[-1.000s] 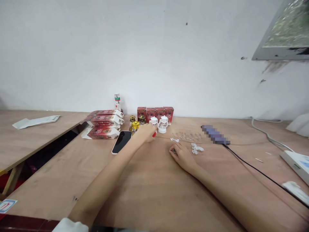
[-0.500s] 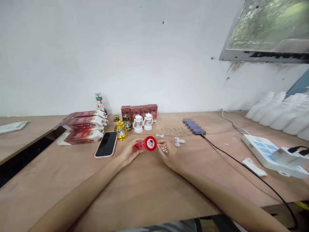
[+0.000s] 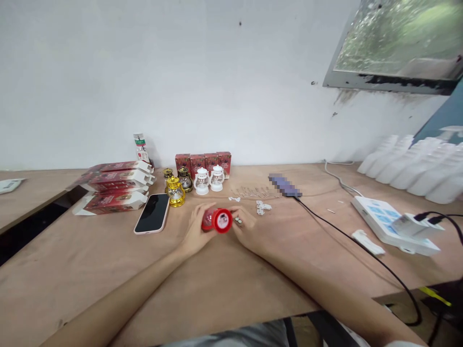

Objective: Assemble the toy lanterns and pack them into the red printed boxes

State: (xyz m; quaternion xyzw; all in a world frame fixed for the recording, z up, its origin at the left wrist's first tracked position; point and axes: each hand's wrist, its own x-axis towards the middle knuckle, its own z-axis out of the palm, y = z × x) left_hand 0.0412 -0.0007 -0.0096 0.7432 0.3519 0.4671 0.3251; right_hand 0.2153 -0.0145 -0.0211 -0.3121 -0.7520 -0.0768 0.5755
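Observation:
A small red lantern [image 3: 222, 220] lies tipped in my left hand [image 3: 197, 229], its round base turned toward me. The base has a red rim and a pale centre with a small dark opening; the fingers of my left hand wrap around its body. My right hand [image 3: 246, 226] is at the right side of the base, with curled thumb and forefinger at the rim. Small round button cells [image 3: 238, 220] show beside those fingers, partly hidden by the hand. White plastic pieces [image 3: 263, 207] lie farther right on the table.
White lanterns [image 3: 201, 182], a gold lantern [image 3: 176, 193] and bronze ones stand behind, before red boxes [image 3: 224, 161]. A phone [image 3: 152, 214] and flattened cartons [image 3: 115, 200] lie left. Right are a blurred phone [image 3: 285, 186] on a cable, a power strip [image 3: 394, 224] and white bottles [image 3: 415, 166].
The lantern's base has turned slightly more toward me. My right hand has closed in on the rim, its fingertips no longer pinched in front of it. The view has shifted slightly.

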